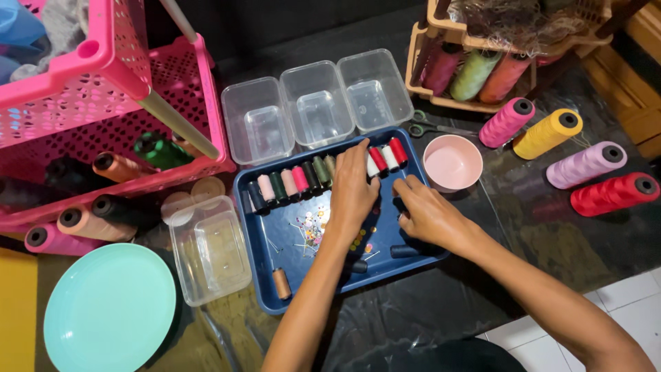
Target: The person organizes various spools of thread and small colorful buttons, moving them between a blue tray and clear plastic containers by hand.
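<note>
Here, both forearms reach in from the near edge over a blue tray (256,242) on the dark table. The left hand (352,189) lies palm down, fingers stretched forward and close together, their tips resting on the row of small thread spools (292,182) along the tray's far side; whether it pinches any spool I cannot tell, since the hand covers the middle of the row. The right hand (425,212) sits just beside it, knuckles up and fingers curled inward toward the left hand at the tray's right part; what it grips, if anything, is hidden under the fingers.

The spools stand side by side, each with its long axis running from the near side to the far side of the tray, slightly tilted. Loose coloured pins (311,231) lie scattered in the tray's middle, and a brown spool (281,283) lies near its front edge.

Beyond the tray sit three clear plastic tubs (318,109) in a line, and another clear tub (210,249) rests to the tray's left. A pink bowl (452,162) sits just right of the tray, scissors (428,127) behind it. Large thread cones (575,155) lie on their sides at the right. A pink crate (110,124) holds more cones at the left, near a mint plate (110,308).
</note>
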